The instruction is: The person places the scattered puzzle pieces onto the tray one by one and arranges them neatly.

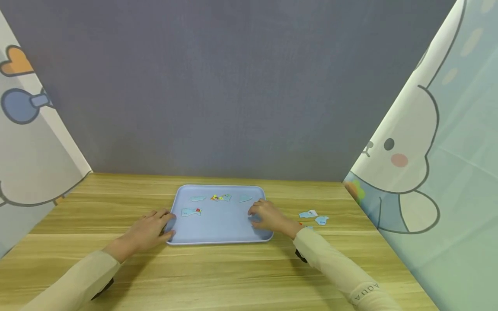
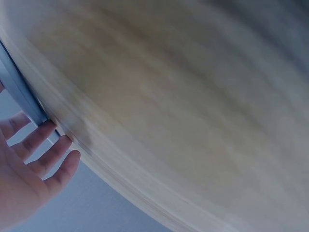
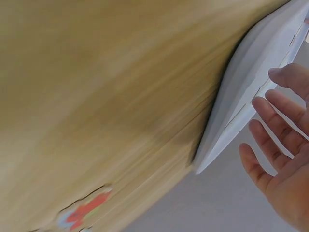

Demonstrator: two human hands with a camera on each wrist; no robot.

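Note:
A pale blue rectangular tray point(image 1: 218, 239) lies on the wooden table. My left hand point(image 1: 149, 229) is at the tray's left rim, fingertips and thumb right at the edge; the left wrist view shows these fingers point(image 2: 63, 171) spread loosely. Over the tray's right side is my right hand point(image 1: 270, 218), its fingers point(image 3: 270, 116) apart and slightly bent, with nothing seen between them. Inside the tray lie flat, irregular light blue pieces: one with a red detail point(image 1: 191, 211), a plain one point(image 1: 197, 198), a colourful cluster point(image 1: 221, 198) and another plain piece point(image 1: 245, 198).
Right of the tray, more flat pieces lie on the table: a blue-and-white one point(image 1: 308, 214), a light blue one point(image 1: 321, 220) and a red-marked one point(image 3: 84, 210) near the right wrist. A grey panel point(image 1: 218, 95) stands behind the table, with cartoon-printed cloths point(image 1: 412, 172) at both sides.

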